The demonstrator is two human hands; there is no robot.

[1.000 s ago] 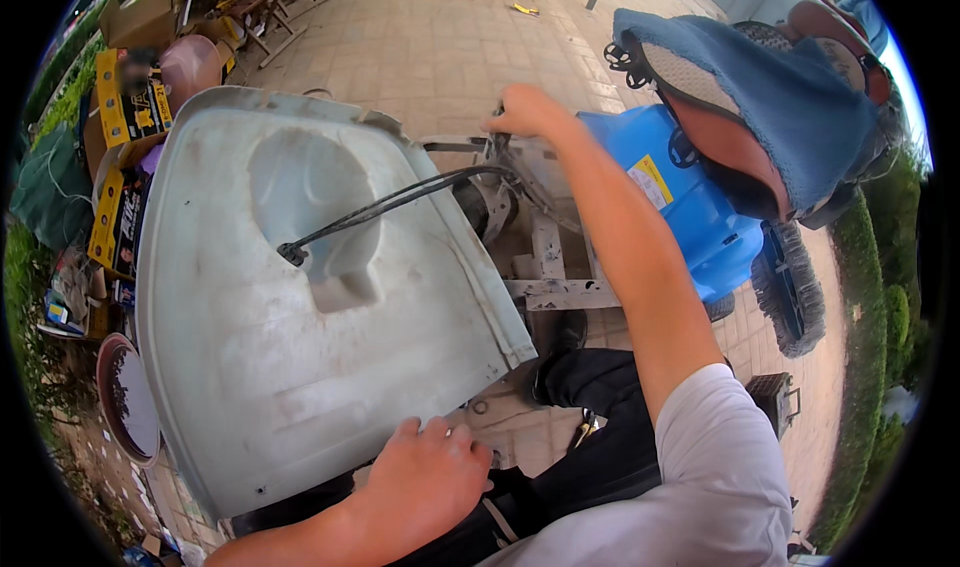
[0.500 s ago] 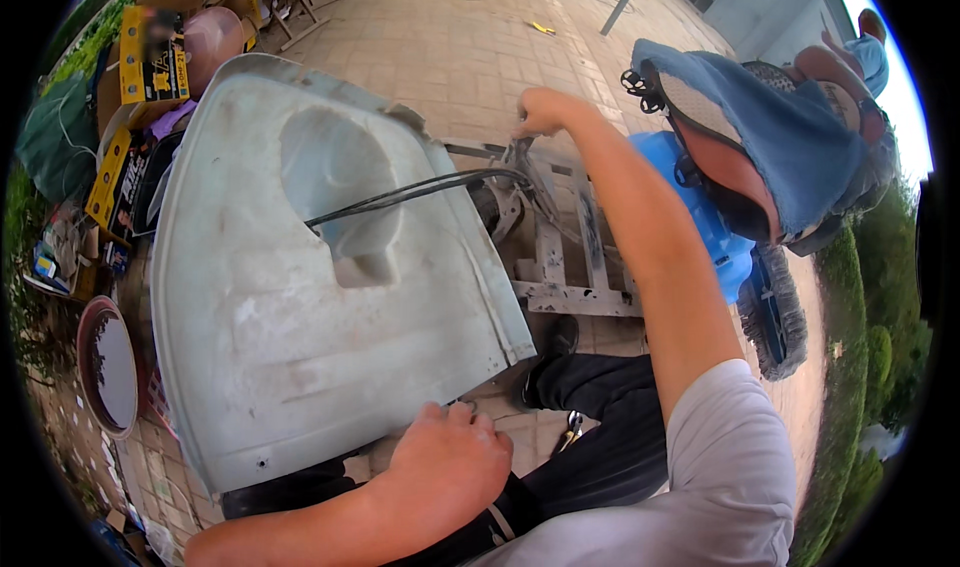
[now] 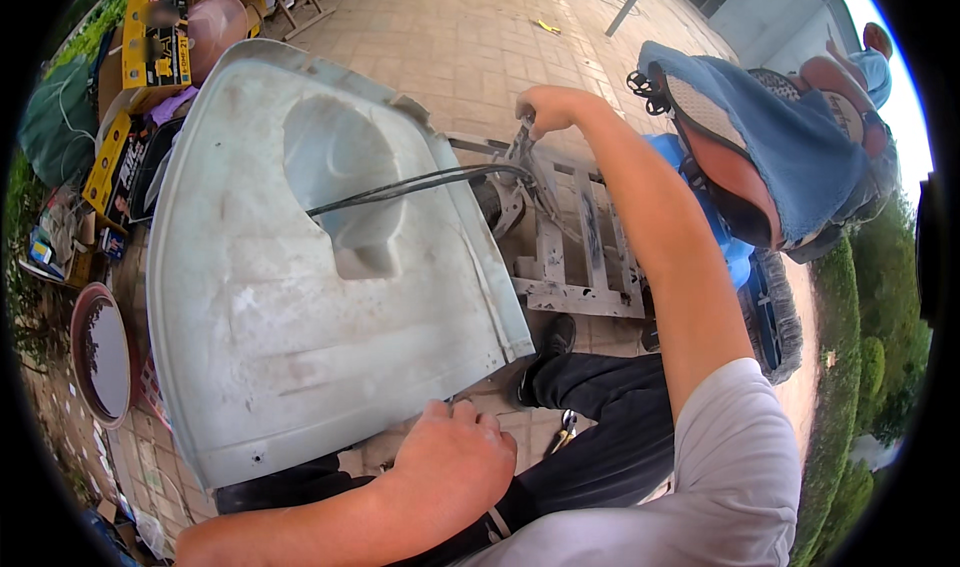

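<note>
A large pale grey moulded body panel (image 3: 300, 297) with a deep recess fills the left and middle of the view. My left hand (image 3: 450, 457) grips its near lower edge, fingers curled under it. Black cables (image 3: 420, 182) run from the recess to the right, toward a worn metal frame (image 3: 575, 257). My right hand (image 3: 545, 107) reaches far forward and is closed around a thin metal part at the top of that frame, just past the panel's far edge.
A scooter seat covered with a blue cloth (image 3: 770, 157) and blue bodywork stand at the right, with a tyre (image 3: 780, 312) below. Yellow and black boxes (image 3: 150, 42) and a round dish (image 3: 100, 352) lie at the left on brick paving. Pliers (image 3: 565, 429) lie by my legs.
The view has shifted so the panel and frame sit lower. My right hand has stayed on the top of the frame, and my left hand has stayed on the panel's near edge.
</note>
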